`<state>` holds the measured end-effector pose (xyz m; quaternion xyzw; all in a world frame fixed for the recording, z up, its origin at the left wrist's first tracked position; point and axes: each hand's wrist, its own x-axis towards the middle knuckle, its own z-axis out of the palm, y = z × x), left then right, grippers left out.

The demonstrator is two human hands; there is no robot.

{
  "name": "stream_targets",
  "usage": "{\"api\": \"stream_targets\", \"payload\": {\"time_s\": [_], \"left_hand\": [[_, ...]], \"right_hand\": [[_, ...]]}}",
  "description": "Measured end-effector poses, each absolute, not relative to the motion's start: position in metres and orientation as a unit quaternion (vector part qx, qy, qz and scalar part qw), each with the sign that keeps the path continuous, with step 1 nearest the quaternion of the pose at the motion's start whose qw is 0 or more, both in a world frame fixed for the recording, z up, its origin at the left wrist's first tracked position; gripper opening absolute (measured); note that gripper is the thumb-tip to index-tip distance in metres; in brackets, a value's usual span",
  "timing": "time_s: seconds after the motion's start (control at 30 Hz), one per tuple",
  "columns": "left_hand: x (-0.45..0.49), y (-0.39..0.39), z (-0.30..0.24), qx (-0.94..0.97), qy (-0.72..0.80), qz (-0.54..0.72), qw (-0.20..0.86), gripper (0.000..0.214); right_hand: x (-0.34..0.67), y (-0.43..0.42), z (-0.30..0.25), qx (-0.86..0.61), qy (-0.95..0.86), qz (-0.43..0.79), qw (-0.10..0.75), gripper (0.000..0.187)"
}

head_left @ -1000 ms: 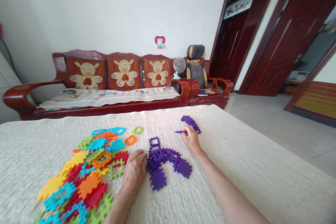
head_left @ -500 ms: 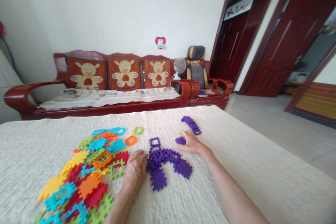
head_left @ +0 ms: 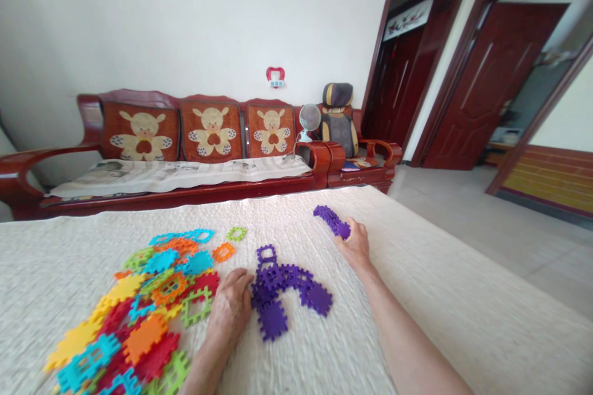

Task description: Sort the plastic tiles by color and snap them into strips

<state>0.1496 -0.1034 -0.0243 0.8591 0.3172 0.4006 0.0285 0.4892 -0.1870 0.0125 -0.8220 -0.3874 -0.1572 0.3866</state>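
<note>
At the near end of a row of overlapping purple interlocking tiles [head_left: 328, 216], my right hand [head_left: 356, 243] grips a solid purple tile [head_left: 343, 231] between thumb and fingers. My left hand [head_left: 230, 299] rests on the cloth with its fingers curled down, just left of a pile of purple tiles [head_left: 283, 276]; whether anything is under its fingers is hidden. That pile mixes solid squares with window-like open frames. To the left of my left hand spreads a heap of tiles [head_left: 152, 315] in yellow, blue, red, orange and green.
A cream textured cloth [head_left: 417, 284] covers the table. An orange frame tile [head_left: 223, 252] and a green frame tile [head_left: 236, 233] lie apart from the heap. Beyond the table stand a wooden sofa [head_left: 319, 163] with bear cushions and a small fan [head_left: 309, 118].
My right hand has carried the single purple tile away from the pile to the near end of the purple row. My left hand stays beside the pile. The view has shifted slightly right.
</note>
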Motion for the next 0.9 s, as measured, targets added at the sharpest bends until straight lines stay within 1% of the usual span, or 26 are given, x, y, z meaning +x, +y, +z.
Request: {"api": "stream_targets", "payload": {"time_s": [0.1,0.17,0.47,0.9], "left_hand": [[0.1499,-0.1029,-0.0248,0.859,0.316,0.403,0.026,0.033],[0.15,-0.102,-0.0255,0.856,0.316,0.409,0.024,0.033],[0.1491,-0.1002,-0.0279,0.858,0.31,0.408,0.033,0.032],[0.1493,-0.1022,-0.0276,0.855,0.319,0.405,0.054,0.033]], "right_hand": [[0.4958,-0.1885,0.0072,-0.851,-0.369,-0.128,0.351,0.058],[0.4966,-0.1876,0.0043,-0.852,-0.374,-0.126,0.345,0.056],[0.4937,-0.1885,0.0065,-0.859,-0.37,-0.117,0.335,0.055],[0.4925,-0.189,0.0085,-0.853,-0.367,-0.126,0.348,0.053]]}}
